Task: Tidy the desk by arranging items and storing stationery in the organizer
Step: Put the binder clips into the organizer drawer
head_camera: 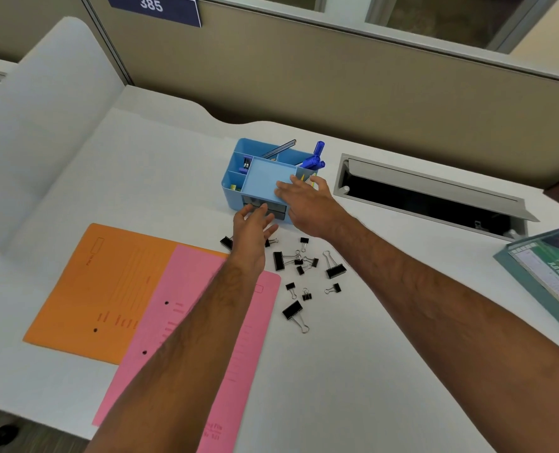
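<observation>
- The blue organizer [261,178] is sitting at frame centre on the white desk [386,354].
- The right hand [307,204] is resting on its top, fingers spread.
- The left hand [252,223] is reaching toward its front, fingers relaxed.
- Black binder clips [304,276] are lying scattered just below.

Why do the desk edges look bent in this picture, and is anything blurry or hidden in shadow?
Head view: the wide-angle lens bows straight lines, so the desk edge and partition curve; lighting is soft and even, with only faint shadows under the binder clips; the left hand and right hand at the blue organizer look slightly soft; the open cable tray is too dark to read.
</observation>
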`<state>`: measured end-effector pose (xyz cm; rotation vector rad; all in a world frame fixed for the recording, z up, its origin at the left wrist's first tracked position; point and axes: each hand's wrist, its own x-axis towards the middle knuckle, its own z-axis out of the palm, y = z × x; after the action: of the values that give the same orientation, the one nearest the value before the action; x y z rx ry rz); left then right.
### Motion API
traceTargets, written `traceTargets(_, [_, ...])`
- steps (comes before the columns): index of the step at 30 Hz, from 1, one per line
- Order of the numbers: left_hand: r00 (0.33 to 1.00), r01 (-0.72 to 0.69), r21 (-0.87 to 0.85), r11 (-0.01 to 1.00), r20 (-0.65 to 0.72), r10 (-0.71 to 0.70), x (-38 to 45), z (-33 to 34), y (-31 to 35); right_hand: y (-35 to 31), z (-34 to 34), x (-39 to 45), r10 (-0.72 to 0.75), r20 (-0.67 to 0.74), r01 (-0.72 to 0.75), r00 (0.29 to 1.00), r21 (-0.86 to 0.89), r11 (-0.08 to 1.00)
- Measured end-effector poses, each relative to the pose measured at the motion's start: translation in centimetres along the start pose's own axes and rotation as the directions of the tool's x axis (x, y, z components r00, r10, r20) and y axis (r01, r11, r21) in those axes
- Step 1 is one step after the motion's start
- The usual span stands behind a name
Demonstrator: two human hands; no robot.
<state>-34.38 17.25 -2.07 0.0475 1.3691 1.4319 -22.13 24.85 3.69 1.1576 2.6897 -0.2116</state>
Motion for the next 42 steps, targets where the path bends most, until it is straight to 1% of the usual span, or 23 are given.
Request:
traceTargets(5, [0.999,0.046,-0.107,0.993,-0.002,-0.046,-0.1,0.1,0.1,-0.1,-0.1,0.1,-0.003,0.022,0.004,1.000,-0.055,0.998])
traceTargets(17, [0.997,0.049,-0.003,0.999,-0.063,-0.049,-0.6,-1.1,-0.3,-0.1,-0.7,0.4,0.011,0.108,-0.006,0.994,-0.047,0.999])
traceTargets(24, [0.991,0.071,-0.021,0.997,-0.116,-0.073,-1.3,-2.3,-1.4,-0.1,-0.5,0.3,0.009,0.090,-0.008,0.996,-0.014,1.000])
traceTargets(33, [0.994,0.054,-0.030,0.998,-0.094,-0.056,-1.3,-3.3,-1.7,-0.2,0.2,0.0,0.011,0.075,-0.013,0.997,0.039,0.999])
traceTargets(36, [0.994,0.041,-0.018,0.999,-0.099,-0.043,-1.3,-3.4,-1.4,0.0,0.8,-0.4,0.004,0.054,-0.009,0.999,0.095,0.995])
traceTargets(38, [0.993,0.033,0.007,0.999,-0.116,-0.032,-1.4,-3.6,-1.2,-0.1,1.2,-1.0,0.016,0.012,-0.017,1.000,0.141,0.990])
traceTargets(40, [0.991,-0.001,0.036,0.999,-0.135,0.006,-1.8,-3.9,-0.9,-0.1,1.5,-2.0,0.049,-0.094,-0.025,0.994,0.240,0.970])
traceTargets(42, [0.985,-0.062,0.103,0.993,-0.151,0.078,-2.3,-4.5,-0.5,0.0,2.0,-3.3,0.100,-0.250,-0.007,0.963,0.348,0.937])
